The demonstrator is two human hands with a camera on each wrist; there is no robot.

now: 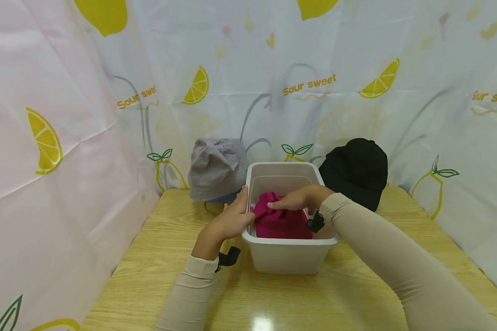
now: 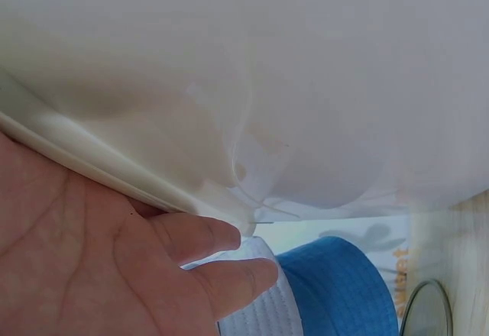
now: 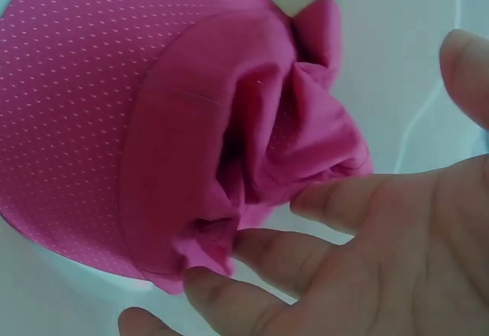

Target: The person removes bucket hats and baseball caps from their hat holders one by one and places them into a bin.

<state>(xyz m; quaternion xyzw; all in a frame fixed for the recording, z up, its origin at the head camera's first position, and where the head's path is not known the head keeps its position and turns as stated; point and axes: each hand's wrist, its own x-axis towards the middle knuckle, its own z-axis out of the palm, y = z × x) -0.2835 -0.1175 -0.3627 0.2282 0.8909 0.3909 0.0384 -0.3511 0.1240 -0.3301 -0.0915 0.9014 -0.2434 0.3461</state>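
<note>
A white plastic bin [image 1: 290, 257] stands on the table with a magenta hat [image 1: 281, 225] lying inside it. The right wrist view shows the hat's white-flecked panel and gathered folds [image 3: 313, 130]. Reaching into the bin, my right hand [image 1: 302, 197] touches these folds with extended fingertips; its thumb [image 3: 467, 76] stays apart from the cloth. My left hand [image 1: 232, 218] holds the bin's left rim, its thumb over the edge and other fingers outside, below the rim in the left wrist view. Part of the hat is hidden by my right hand.
Behind the bin to the left, a grey bucket hat [image 1: 217, 168] sits above a blue hat [image 2: 336, 282], beside a thin ring-shaped base [image 2: 428, 309]. A black cap [image 1: 356, 170] stands at the back right. Lemon-printed curtains [image 1: 240, 59] enclose the wooden table [image 1: 157, 257].
</note>
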